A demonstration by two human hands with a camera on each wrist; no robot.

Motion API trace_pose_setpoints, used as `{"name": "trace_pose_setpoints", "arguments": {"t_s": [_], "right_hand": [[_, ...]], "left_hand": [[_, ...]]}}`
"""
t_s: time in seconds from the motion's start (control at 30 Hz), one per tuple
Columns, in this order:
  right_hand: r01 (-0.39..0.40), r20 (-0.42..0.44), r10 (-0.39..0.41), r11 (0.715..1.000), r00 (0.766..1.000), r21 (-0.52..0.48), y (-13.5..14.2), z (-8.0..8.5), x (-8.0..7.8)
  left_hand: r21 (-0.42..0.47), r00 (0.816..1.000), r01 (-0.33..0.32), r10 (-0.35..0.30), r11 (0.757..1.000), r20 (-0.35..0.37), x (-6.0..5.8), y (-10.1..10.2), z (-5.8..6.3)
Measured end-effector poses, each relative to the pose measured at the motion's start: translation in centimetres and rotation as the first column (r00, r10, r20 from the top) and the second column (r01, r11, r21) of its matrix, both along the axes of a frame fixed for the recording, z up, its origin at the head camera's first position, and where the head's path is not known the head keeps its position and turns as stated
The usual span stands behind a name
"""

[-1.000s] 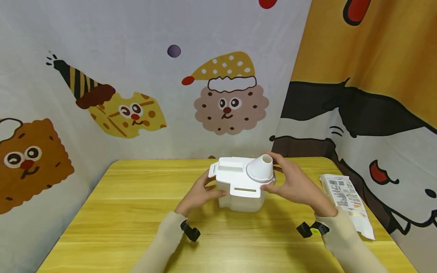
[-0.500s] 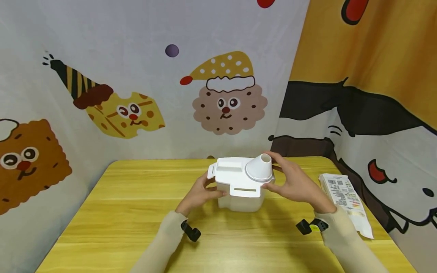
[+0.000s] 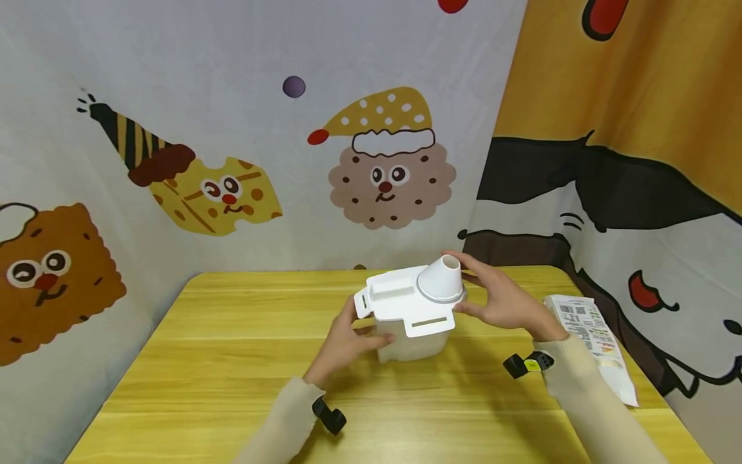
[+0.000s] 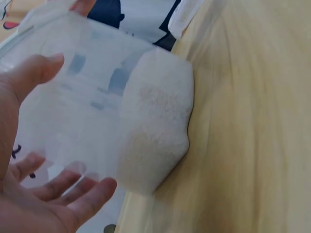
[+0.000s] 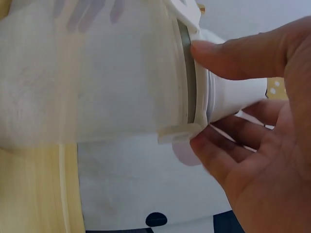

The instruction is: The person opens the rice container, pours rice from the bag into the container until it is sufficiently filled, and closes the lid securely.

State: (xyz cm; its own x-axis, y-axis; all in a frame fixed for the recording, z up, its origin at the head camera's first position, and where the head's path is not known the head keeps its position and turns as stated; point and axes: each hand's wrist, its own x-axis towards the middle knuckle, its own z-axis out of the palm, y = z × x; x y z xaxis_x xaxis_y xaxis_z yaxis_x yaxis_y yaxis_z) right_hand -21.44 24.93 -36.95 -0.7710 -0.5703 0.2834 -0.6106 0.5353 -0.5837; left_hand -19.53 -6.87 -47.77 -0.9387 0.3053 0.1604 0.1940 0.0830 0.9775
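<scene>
A translucent plastic storage box (image 3: 408,343) stands at the table's back middle, its base close on the wood. Its white lid (image 3: 387,308) bears a white cone-shaped cap (image 3: 439,282) at the right and a slotted side latch (image 3: 429,327) hanging loose in front. Pale grains (image 4: 158,104) fill the lower part in the left wrist view. My left hand (image 3: 346,341) holds the box's left end, thumb in front and fingers behind. With thumb and fingers around the lid's right end beside the cone, my right hand (image 3: 503,301) grips there.
A white printed packet (image 3: 588,335) lies along the right edge of the yellow wooden table (image 3: 232,361). Behind the table hangs a curtain (image 3: 243,84) with cartoon figures.
The box has turned slightly, its right end rising and its left end dipping in the head view. My left hand has come a little nearer, and my right hand has moved slightly up.
</scene>
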Motion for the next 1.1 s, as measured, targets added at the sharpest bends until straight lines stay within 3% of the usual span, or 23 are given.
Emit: {"name": "trace_pose_setpoints", "arguments": {"t_s": [0.17, 0.33, 0.47, 0.6, 0.87, 1.1], "right_hand": [[-0.029, 0.013, 0.029, 1.0, 1.0, 0.001, 0.1, 0.2, -0.6], [-0.024, 0.017, 0.024, 0.999, 1.0, 0.029, 0.0, 0.6, -0.4], [0.013, -0.032, -0.01, 0.997, 0.999, 0.072, -0.1, 1.1, 0.3], [0.053, -0.088, -0.044, 0.993, 0.995, 0.103, -0.2, 1.6, 1.0], [0.035, -0.234, -0.006, 0.992, 0.972, 0.12, -0.6, 1.9, 2.0], [0.076, -0.281, -0.028, 0.984, 0.959, 0.16, -1.0, 2.1, 3.2]], "left_hand": [[-0.032, 0.999, -0.036, 0.036, 0.999, 0.014, 0.9, 0.4, 0.3], [-0.075, 1.0, -0.03, 0.03, 0.997, -0.001, 0.8, 0.1, 0.2], [-0.112, 1.0, -0.006, 0.006, 0.994, -0.001, 0.4, -0.4, 0.2], [-0.093, 0.999, 0.031, -0.03, 0.995, 0.017, 0.0, -0.7, 0.2], [-0.011, 0.994, 0.099, -0.099, 0.995, 0.037, -0.4, -0.8, 0.3], [-0.026, 0.992, 0.11, -0.108, 0.994, 0.059, -0.8, -0.9, 0.3]]}}
